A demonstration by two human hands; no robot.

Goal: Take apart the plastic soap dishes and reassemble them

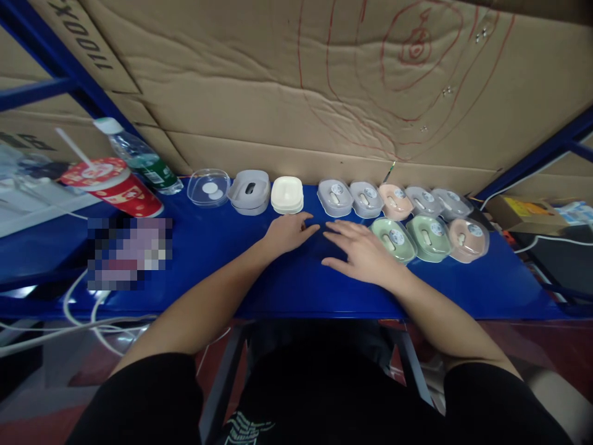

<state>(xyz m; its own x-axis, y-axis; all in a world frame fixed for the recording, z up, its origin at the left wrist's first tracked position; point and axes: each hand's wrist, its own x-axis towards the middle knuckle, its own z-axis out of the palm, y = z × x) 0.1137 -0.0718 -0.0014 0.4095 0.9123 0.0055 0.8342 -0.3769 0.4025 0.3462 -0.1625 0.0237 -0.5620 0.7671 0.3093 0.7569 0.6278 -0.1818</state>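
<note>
My left hand (288, 233) lies flat on the blue table (259, 278), fingers pointing right, holding nothing. My right hand (364, 252) rests palm down beside it, fingers spread toward the left, empty too. Just beyond the hands stands a row of small lidded boxes: a grey one (335, 198), another grey one (365, 199) and a pink one (395, 201). A green box (393, 240) sits right next to my right hand. Further left are a clear lid (209, 187), a grey part (250, 191) and a stack of cream trays (287, 194).
A red paper cup with a straw (113, 185) and a water bottle (141, 157) lie at the back left. More green (428, 237) and pink (467, 239) boxes stand at the right. Cardboard (324, 86) walls the back. White cables (78, 309) hang off the left front edge.
</note>
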